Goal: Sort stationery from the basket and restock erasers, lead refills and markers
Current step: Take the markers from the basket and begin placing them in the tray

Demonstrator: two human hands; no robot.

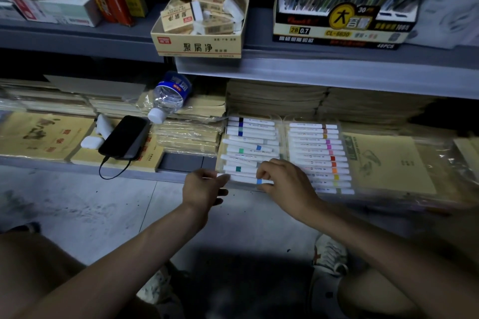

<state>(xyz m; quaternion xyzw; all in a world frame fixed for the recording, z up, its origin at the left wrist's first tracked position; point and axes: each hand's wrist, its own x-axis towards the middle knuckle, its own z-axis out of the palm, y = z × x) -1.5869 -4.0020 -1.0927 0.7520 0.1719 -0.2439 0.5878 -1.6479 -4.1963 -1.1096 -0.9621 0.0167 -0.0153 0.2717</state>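
Op: Which step?
Ann: Marker restock. You're seating a blue-banded marker (246,179) at the 6 o'clock edge of the marker tray (283,134), left compartment, lower shelf
Op: Hands?
Ann: Both are on it. Your left hand (204,186) pinches the plain white end. Your right hand (282,179) pinches it with curled fingers, right by the blue band
Op: Orientation?
Ann: Long axis runs 9-to-3, lying flat, roughly parallel with the rows behind. Banded end points to 3 o'clock, plain end to 9
Op: Next?
Ann: My guess: you press it level against the neighbouring row, then release both hands. The eraser box (199,23) at 11 o'clock and the lead refill display (344,21) at 1 o'clock on the upper shelf look stocked. The basket isn't in view
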